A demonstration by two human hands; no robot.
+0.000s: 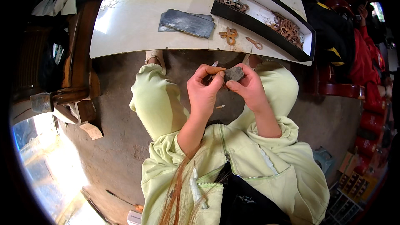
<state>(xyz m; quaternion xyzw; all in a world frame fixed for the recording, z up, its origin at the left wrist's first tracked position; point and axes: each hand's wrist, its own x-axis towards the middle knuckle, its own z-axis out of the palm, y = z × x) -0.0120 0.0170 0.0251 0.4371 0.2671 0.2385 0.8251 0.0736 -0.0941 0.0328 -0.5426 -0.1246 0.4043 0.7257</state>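
Above my lap, just off the table's near edge, my two hands meet. In my right hand (253, 88) is a small dark grey folded piece (234, 74) with a rough surface, like sandpaper, gripped between thumb and fingers. My left hand (205, 86) is closed in a pinch beside it, fingertips touching or nearly touching the grey piece. A small shiny tip (215, 63) shows above the left fingers; the rest of that item is hidden. On the table lie rusty looped metal pieces (228, 36) and a single rusty ring with a stem (254, 43).
Dark grey flat sheets (187, 23) lie stacked on the white table (133, 33). A long black box (262, 31) at the right holds many rusty ring pieces (287, 29). Wooden furniture (77, 58) stands left; a person in red (362, 58) is at the right.
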